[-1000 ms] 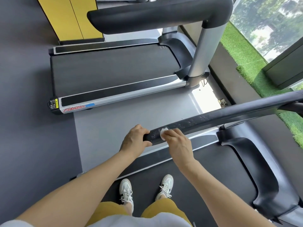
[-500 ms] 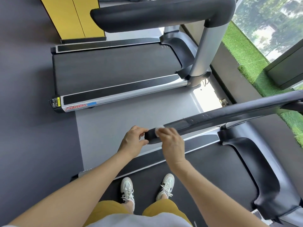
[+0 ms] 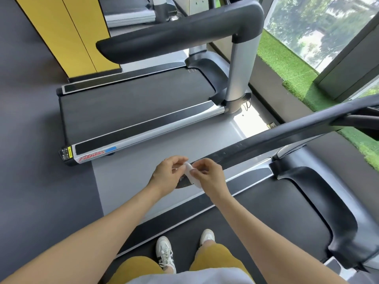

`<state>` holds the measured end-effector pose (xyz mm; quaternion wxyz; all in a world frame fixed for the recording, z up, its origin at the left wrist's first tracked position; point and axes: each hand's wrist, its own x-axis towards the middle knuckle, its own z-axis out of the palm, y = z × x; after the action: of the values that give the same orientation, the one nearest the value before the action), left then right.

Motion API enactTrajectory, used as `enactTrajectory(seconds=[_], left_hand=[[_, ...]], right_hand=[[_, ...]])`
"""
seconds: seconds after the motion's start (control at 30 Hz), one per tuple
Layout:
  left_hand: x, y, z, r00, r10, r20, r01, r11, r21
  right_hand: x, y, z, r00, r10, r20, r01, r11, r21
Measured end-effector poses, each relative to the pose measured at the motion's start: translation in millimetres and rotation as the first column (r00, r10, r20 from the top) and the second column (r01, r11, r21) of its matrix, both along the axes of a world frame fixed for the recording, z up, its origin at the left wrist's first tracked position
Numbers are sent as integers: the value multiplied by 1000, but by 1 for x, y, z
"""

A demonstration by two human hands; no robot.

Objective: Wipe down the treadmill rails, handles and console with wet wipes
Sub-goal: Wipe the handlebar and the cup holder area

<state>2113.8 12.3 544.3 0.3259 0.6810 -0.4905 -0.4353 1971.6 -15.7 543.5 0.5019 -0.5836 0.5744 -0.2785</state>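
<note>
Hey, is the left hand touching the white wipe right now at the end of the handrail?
Touching. The head view shows the left hand with fingertips on the wet wipe, which the right hand also pinches over the handrail end.

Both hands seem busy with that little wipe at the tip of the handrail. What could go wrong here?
Both hands, left hand and right hand, pinch the wipe off the handrail, so it could slip and drop to the floor. The person also stands on the treadmill belt gripping nothing, so balance might suffer.
</note>
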Motion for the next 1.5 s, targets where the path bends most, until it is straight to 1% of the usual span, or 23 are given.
enactTrajectory(seconds=[0.07,0.1,0.13,0.17,0.23,0.3,0.37,0.4,0.47,0.53,0.57,0.6,0.67,0.73,0.8,0.9,1.03,1.2,1.4,1.5], left_hand=[[-14,-13,7,1000,-9,-9,9,1000,12],[-24,-22,11,1000,-10,14,10,1000,8],[-34,-30,14,999,-3,40,3,1000,4],[-45,-38,16,998,15,56,-16,1000,8],[-69,-55,22,996,66,60,-69,996,50],[-94,-73,24,990,144,-6,-142,984,112],[-119,-90,25,972,203,-120,-179,967,181],[-130,-97,25,965,210,-160,-175,963,205],[-148,-110,25,960,193,-205,-145,963,226],[-161,-118,24,951,196,-239,-141,963,228],[-164,-120,23,953,200,-227,-150,965,217],[-164,-121,23,965,194,-175,-161,969,188],[-158,-118,24,980,197,-17,-194,975,113],[-143,-107,21,964,246,98,-252,966,54],[-122,-91,12,937,307,166,-312,950,7],[-91,-68,-2,905,369,214,-366,929,-52],[-55,-40,-20,877,393,276,-390,918,-66],[-23,-6,-39,894,325,308,-335,942,-22],[-2,26,-41,950,231,212,-239,971,16],[9,37,-39,961,196,194,-204,979,18]], right_hand=[[-10,-11,5,999,-48,14,48,999,7],[-19,-17,8,999,-50,-3,50,999,-20],[-27,-22,10,998,-36,-43,32,997,-74],[-37,-27,12,993,-17,-121,-2,988,-155],[-57,-34,13,963,0,-269,-98,931,-351],[-75,-37,12,930,22,-366,-211,848,-486],[-93,-42,9,895,11,-447,-275,801,-532],[-103,-46,7,885,-27,-465,-269,786,-557],[-123,-61,4,889,-94,-448,-224,764,-605],[-138,-77,2,891,-121,-437,-202,758,-620],[-144,-86,3,882,-134,-452,-202,760,-618],[-150,-96,3,861,-151,-486,-206,770,-603],[-158,-113,4,786,-192,-588,-211,811,-546],[-162,-124,-1,726,-204,-657,-207,846,-491],[-158,-125,-8,718,-167,-675,-222,865,-450],[-144,-114,-17,733,-128,-668,-245,867,-434],[-124,-95,-24,738,-89,-669,-247,887,-390],[-79,-59,-32,743,-61,-667,-281,876,-392],[-19,-7,-44,775,-21,-632,-322,847,-423],[12,22,-49,802,8,-598,-342,826,-447]])
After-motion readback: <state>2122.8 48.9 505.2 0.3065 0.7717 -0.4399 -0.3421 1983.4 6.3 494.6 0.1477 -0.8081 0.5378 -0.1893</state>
